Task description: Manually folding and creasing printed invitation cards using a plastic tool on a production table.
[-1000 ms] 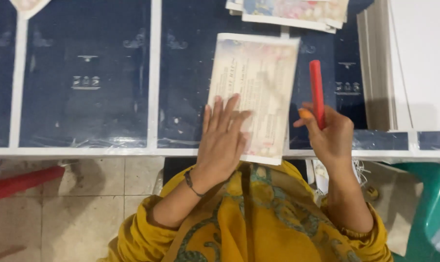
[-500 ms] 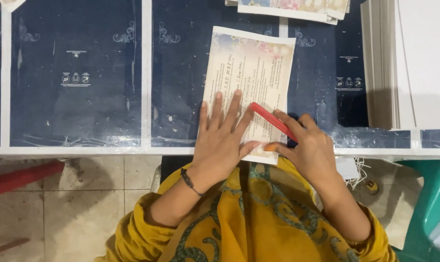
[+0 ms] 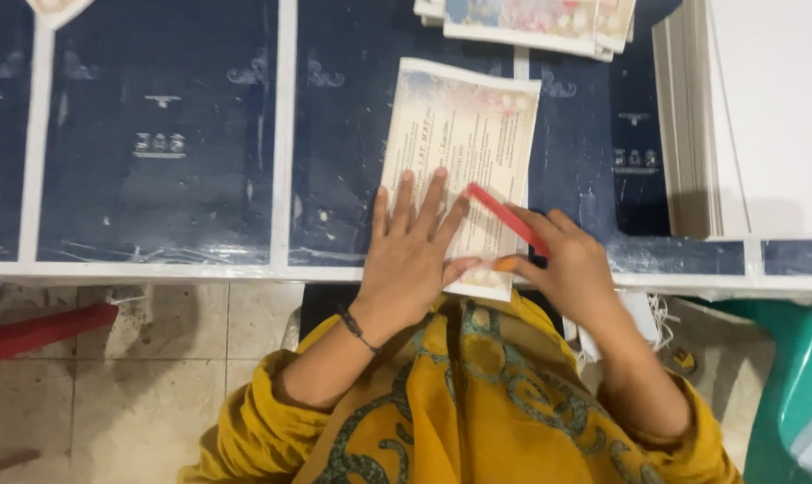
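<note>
Dark blue sheets with white borders cover the table [image 3: 155, 269]. A white stack [image 3: 747, 108] is seen beyond the right hand. The card [image 3: 464, 134] is pinned flat under the open left hand [image 3: 410, 255]; a red stick [image 3: 505, 218] is gripped by the right hand [image 3: 572, 264] and laid across it. Creasing appears under way; firm, even pressure seems called for.

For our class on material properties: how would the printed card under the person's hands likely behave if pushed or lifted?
The printed card lies flat on the glossy dark table, so it would probably slide easily. It looks thin, so likely light and somewhat bendy when lifted. The left hand presses it flat, perhaps to stop slipping under the red stick.
</note>
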